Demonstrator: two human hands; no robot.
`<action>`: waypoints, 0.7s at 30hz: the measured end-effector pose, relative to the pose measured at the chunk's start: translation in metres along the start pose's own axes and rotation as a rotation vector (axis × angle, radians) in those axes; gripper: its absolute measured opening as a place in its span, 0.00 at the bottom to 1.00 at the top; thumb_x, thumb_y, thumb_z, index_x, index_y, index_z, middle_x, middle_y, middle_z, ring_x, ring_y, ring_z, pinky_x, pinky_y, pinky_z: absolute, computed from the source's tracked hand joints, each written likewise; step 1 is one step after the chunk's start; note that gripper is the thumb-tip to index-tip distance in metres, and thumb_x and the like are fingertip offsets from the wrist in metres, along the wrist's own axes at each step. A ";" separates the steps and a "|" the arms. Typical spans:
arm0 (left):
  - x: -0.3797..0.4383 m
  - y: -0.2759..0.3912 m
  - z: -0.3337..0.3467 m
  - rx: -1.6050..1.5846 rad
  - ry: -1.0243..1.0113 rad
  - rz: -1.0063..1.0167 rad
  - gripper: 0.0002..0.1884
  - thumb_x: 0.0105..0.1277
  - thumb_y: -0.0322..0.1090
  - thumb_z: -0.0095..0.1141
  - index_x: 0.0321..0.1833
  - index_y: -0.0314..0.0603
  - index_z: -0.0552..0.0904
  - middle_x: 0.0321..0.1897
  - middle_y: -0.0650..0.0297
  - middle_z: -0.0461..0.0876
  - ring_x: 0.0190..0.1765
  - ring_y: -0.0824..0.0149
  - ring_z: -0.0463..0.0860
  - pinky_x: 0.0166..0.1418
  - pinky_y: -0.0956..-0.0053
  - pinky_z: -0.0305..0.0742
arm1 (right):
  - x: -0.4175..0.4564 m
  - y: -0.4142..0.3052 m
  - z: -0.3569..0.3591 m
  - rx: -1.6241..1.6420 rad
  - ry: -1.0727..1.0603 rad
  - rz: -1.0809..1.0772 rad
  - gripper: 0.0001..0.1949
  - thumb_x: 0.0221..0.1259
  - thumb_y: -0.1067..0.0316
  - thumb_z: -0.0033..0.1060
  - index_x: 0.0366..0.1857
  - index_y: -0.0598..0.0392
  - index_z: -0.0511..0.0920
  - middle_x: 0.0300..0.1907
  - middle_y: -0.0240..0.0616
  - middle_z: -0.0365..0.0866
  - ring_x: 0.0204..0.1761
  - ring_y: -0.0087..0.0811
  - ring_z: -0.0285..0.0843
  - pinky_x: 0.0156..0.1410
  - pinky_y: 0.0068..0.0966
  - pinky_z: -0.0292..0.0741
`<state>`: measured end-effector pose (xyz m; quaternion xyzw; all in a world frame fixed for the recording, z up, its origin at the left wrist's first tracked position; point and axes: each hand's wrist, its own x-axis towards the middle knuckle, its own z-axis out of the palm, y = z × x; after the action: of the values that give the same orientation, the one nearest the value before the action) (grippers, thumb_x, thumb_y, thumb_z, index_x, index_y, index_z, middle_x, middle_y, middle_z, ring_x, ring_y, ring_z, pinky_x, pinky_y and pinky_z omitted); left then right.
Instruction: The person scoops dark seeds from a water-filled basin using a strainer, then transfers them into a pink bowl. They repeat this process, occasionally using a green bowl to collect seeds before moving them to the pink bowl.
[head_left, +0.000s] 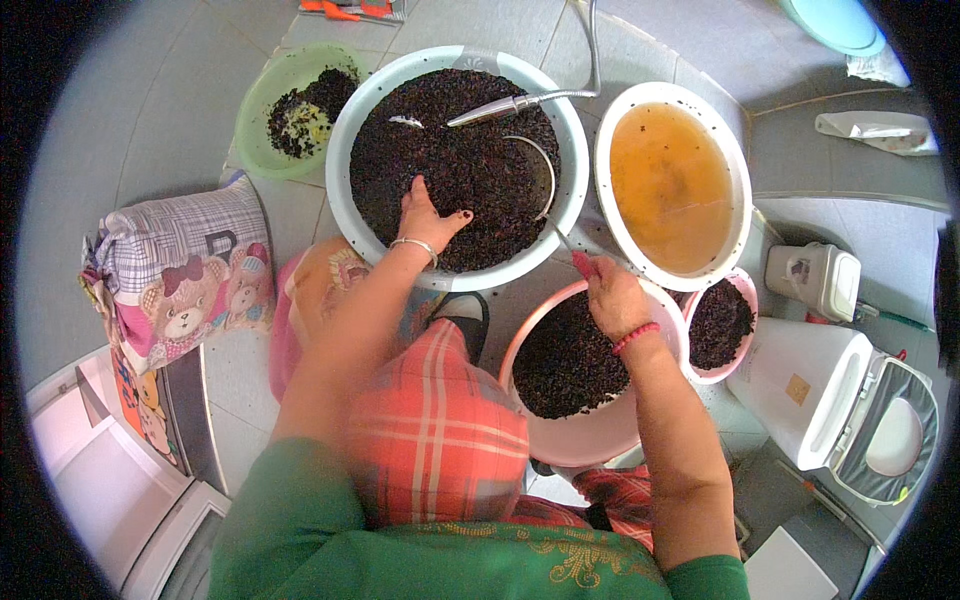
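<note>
My left hand (429, 221) reaches into a large pale blue basin (339, 217), its fingers spread at the surface of a mass of small dark pieces (450, 161), perhaps berries or grain. No object shows in that hand. My right hand (619, 296) grips the red handle of a round-rimmed strainer or scoop (553, 180). Its curved metal rim rests among the dark pieces on the basin's right side; the bowl is mostly buried. Beneath my right hand stands a pink basin (585, 442), partly filled with similar dark pieces.
A metal shower head (487, 111) on a hose hangs over the blue basin. Beside it stands a white basin (604, 187) of cloudy orange-brown liquid. A green basin (251, 142), a small pink tub (752, 300), a stuffed patterned bag (187, 277) and a toilet (810, 397) surround me.
</note>
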<state>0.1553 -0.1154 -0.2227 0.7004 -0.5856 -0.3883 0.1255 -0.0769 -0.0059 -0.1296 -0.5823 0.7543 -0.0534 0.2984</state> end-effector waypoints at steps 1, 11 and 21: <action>0.000 0.001 0.003 -0.007 0.006 0.021 0.49 0.41 0.45 0.65 0.62 0.33 0.48 0.57 0.43 0.55 0.59 0.50 0.59 0.61 0.67 0.58 | -0.001 0.001 0.005 0.030 -0.021 0.018 0.11 0.54 0.66 0.41 0.38 0.57 0.71 0.33 0.55 0.74 0.40 0.51 0.71 0.45 0.40 0.68; -0.003 0.020 0.007 -0.089 0.036 0.156 0.46 0.44 0.41 0.63 0.62 0.34 0.48 0.58 0.42 0.53 0.59 0.48 0.59 0.61 0.66 0.58 | 0.009 -0.009 0.055 0.264 -0.106 0.015 0.12 0.54 0.62 0.44 0.33 0.59 0.73 0.32 0.55 0.74 0.38 0.51 0.72 0.43 0.39 0.68; -0.017 0.033 -0.007 0.248 0.147 0.495 0.39 0.47 0.47 0.58 0.60 0.40 0.56 0.53 0.41 0.60 0.53 0.45 0.64 0.56 0.59 0.58 | -0.013 -0.004 0.066 0.640 -0.135 0.197 0.11 0.53 0.65 0.49 0.36 0.60 0.73 0.22 0.43 0.74 0.26 0.31 0.73 0.34 0.25 0.69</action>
<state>0.1362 -0.1109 -0.1899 0.5723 -0.7712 -0.2194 0.1717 -0.0379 0.0227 -0.1769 -0.3856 0.7306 -0.2197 0.5189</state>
